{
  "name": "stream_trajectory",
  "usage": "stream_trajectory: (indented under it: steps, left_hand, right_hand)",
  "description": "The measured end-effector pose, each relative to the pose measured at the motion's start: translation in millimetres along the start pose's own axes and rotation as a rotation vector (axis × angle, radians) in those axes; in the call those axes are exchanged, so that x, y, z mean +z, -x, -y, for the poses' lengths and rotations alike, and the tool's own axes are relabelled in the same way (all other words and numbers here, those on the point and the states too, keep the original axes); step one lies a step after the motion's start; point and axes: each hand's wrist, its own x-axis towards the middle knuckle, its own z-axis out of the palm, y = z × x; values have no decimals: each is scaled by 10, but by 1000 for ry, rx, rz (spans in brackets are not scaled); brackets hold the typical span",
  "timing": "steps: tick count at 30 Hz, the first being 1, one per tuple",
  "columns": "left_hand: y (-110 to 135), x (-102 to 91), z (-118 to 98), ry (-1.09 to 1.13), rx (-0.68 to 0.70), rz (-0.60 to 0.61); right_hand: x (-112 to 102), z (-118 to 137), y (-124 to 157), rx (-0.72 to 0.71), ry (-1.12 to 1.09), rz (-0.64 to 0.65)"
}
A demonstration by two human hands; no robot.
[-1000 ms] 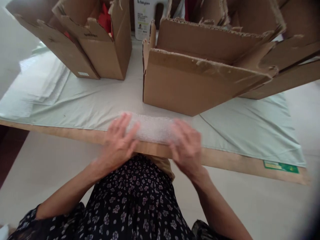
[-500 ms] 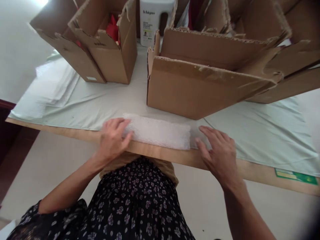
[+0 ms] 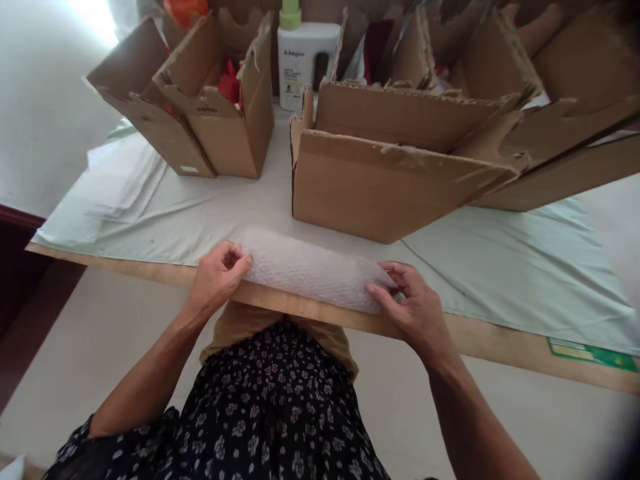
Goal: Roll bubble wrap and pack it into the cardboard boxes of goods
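Observation:
A long, narrow piece of folded bubble wrap (image 3: 310, 270) lies along the front edge of the table, white and partly see-through. At its left end, my left hand (image 3: 219, 272) pinches the corner between thumb and fingers. My right hand (image 3: 409, 297) grips the opposite end, thumb in front and fingers behind. Both ends seem slightly raised; the strip is stretched between my two hands. What, if anything, lies inside the folds cannot be made out.
Open cardboard boxes (image 3: 345, 187) stand behind the strip, two more boxes (image 3: 230, 140) at the left holding red items. Between them is a white bottle (image 3: 295, 63) with a green cap. Flat bubble-wrap sheets (image 3: 125, 177) are stacked at left. A green card (image 3: 593, 355) lies on the right edge.
My hands were apart and loosely open at the strip's ends; now both have closed on it. My right hand has moved left. The view has tilted up slightly.

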Motion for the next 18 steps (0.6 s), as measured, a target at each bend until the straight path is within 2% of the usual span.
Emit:
stream_trajectory:
  steps: [2,4,7,10,12,14,16,17,18]
  left_hand:
    - [60,-2,24,129,-52,53]
    - [115,21,58,121,-28,76]
    - [167,44,44,-3,115,78]
    - [189,-35,-135,-51,324,42]
    - [175,-149,-363,-100,474,-56]
    - [97,-274,-658,-174,638,-198]
    - [-83,-364,-981,-239,797,-341]
    - [-213,-387,-1139,-258,853,-395]
    - [-364,-392,-1289,-273,893,-419]
  right_hand:
    - [-10,-7,75,20,-23,32]
    - [17,-18,133,9,0,62]
    - [30,-3,168,-57,46,66]
    - [-132,118,129,-226,48,16]
    - [-359,281,53,-359,65,-104]
    - [-644,493,-95,-439,116,-325]
    - [-934,708,-349,-472,169,-571]
    - [-1069,798,-517,-484,185,-660]
    - [-1191,869,-709,-496,195,-691]
